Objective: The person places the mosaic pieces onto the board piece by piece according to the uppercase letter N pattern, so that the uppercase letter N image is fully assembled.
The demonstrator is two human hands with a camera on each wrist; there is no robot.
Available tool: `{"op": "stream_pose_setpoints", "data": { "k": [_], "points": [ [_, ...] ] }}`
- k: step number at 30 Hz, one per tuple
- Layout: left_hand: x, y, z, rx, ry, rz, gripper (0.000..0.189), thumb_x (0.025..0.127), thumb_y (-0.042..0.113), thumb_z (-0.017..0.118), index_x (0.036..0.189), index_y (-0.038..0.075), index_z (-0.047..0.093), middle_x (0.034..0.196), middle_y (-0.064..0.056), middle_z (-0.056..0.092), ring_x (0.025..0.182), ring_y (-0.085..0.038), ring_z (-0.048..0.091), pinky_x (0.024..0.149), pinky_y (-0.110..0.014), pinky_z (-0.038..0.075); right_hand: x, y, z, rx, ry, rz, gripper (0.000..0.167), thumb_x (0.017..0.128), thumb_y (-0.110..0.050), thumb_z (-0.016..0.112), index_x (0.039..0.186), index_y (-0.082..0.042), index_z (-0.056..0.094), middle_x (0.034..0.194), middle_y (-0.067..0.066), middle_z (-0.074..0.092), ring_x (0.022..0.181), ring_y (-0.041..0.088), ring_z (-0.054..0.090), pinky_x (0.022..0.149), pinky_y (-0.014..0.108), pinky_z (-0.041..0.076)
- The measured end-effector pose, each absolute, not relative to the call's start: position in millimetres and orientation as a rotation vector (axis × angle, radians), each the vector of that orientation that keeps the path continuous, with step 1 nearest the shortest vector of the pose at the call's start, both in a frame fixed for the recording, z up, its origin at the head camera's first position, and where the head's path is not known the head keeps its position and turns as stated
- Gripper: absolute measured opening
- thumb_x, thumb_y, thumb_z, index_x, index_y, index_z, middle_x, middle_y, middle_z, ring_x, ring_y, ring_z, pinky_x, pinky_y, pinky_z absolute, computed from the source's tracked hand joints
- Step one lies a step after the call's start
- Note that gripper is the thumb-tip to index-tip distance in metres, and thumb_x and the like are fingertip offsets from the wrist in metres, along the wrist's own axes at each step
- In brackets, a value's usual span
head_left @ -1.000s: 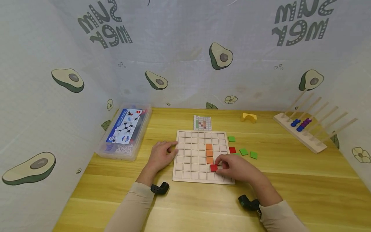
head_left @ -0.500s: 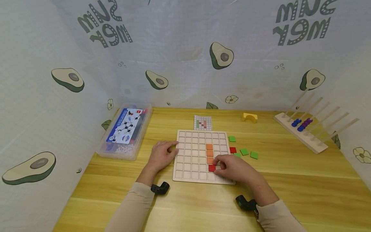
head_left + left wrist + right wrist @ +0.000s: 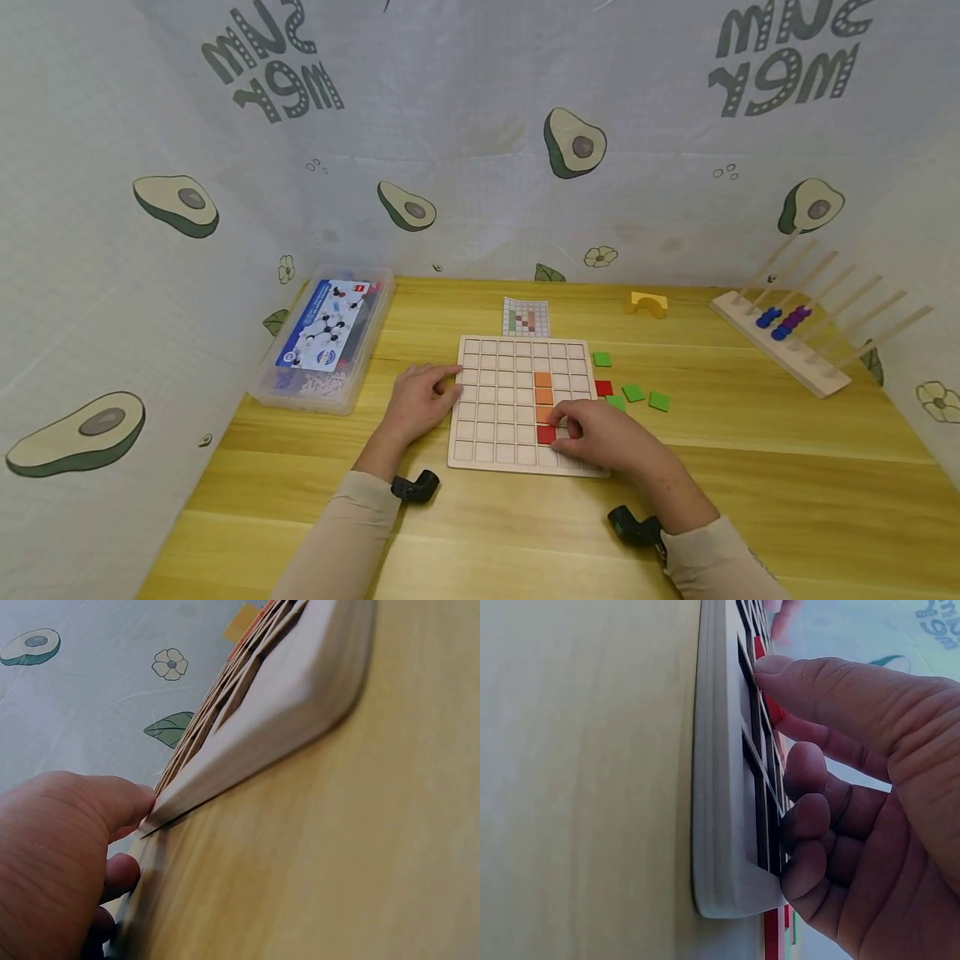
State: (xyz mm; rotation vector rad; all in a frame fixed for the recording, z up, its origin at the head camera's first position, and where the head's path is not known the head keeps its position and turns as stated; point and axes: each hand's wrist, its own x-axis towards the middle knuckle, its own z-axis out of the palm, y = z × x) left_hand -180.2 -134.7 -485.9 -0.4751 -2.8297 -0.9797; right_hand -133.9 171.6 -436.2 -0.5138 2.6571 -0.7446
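Note:
A square wooden grid board (image 3: 483,412) lies on the table, with a short column of orange tiles (image 3: 543,397) in its cells. My right hand (image 3: 611,435) pinches a red tile (image 3: 546,435) between thumb and forefinger, at the cell just below that column. In the right wrist view the thumb lies against the tile's near side, and the other fingers curl loosely over the board's edge. My left hand (image 3: 415,406) touches the board's left edge with forefinger and thumb; the left wrist view shows the fingertip at the board's corner.
Several green tiles (image 3: 633,392) and another red tile (image 3: 603,388) lie right of the board. Behind it is a pattern card (image 3: 526,318). A plastic box (image 3: 322,342) stands left, a yellow arch block (image 3: 647,304) at the back, a peg rack (image 3: 780,343) at right.
My right hand has moved slightly left with the red tile, which now lines up under the orange column. The left hand has stayed at the board's edge.

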Motion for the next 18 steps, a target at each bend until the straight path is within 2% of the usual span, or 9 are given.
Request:
{"op": "stream_pose_setpoints", "data": {
  "k": [3,7,10,18],
  "points": [
    [-180.5,-134.5,-485.8,-0.471,-2.837,-0.975,0.034,0.098,0.029,0.069,0.130,0.019,0.072,0.075,0.005,0.054,0.077,-0.016,0.046,0.100,-0.049,0.041,-133.9,172.1,-436.7,-0.512,2.653,-0.757,0.019,0.088,-0.024,0.081,0.102,-0.018,0.068,0.072,-0.005,0.052,0.065,0.011,0.047,0.059,0.025,0.037],
    [-180.5,-134.7,-486.4,-0.463,-2.842,-0.971,0.034,0.098,0.029,0.068,0.130,0.019,0.072,0.076,0.005,0.054,0.078,-0.017,0.047,0.111,-0.052,0.038,-134.6,173.4,-436.5,-0.469,2.632,-0.789,0.020,0.088,-0.024,0.080,0.103,-0.020,0.068,0.073,-0.004,0.053,0.066,0.012,0.047,0.059,0.025,0.038],
    [-180.2,-134.6,-486.2,-0.459,-2.839,-0.977,0.034,0.098,0.029,0.069,0.131,0.019,0.072,0.075,0.005,0.054,0.079,-0.017,0.048,0.112,-0.053,0.037,-136.0,176.2,-435.7,-0.432,2.628,-0.800,0.019,0.089,-0.024,0.079,0.105,-0.022,0.069,0.074,-0.004,0.054,0.066,0.012,0.048,0.058,0.025,0.038],
    [-180.8,-134.3,-486.2,-0.463,-2.843,-0.978,0.035,0.098,0.030,0.069,0.131,0.019,0.072,0.075,0.005,0.054,0.077,-0.016,0.047,0.116,-0.054,0.035,-145.0,195.4,-429.3,-0.400,2.634,-0.859,0.024,0.092,-0.023,0.076,0.112,-0.012,0.068,0.079,0.001,0.052,0.069,0.016,0.048,0.059,0.026,0.038]
  ]
}}
